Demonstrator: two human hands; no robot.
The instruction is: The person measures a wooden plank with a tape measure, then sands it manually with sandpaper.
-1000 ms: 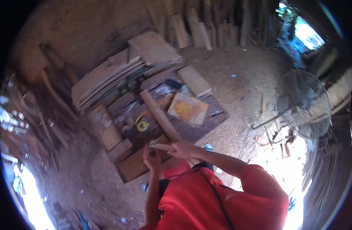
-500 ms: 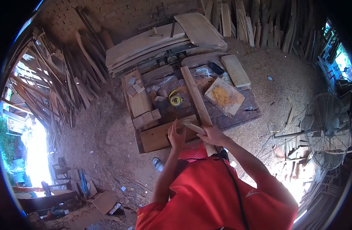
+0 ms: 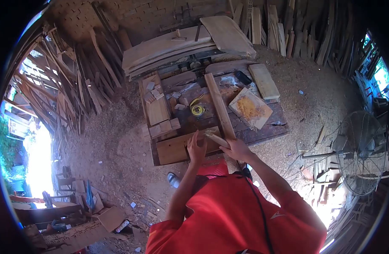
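Observation:
My right hand is closed around a pale wooden stick with a frayed, bristle-like tip pointing left. Just left of that tip, my left hand has its fingers curved and apart, with nothing visible in them. Both hands are over a brown board lying along the near edge of the worktable. Beyond the right hand, a long wooden strip runs away from me across the table. A yellow tape measure lies to the left of this strip.
A square board with orange-yellow powder or paste lies right of the strip, near a dark object. Small wood blocks sit at left. Stacked planks stand behind the table. A large fan is at right.
The view has shifted slightly, so the table appears a little further right. My right hand keeps its hold on the stick; my left hand's fingers stay near its tip.

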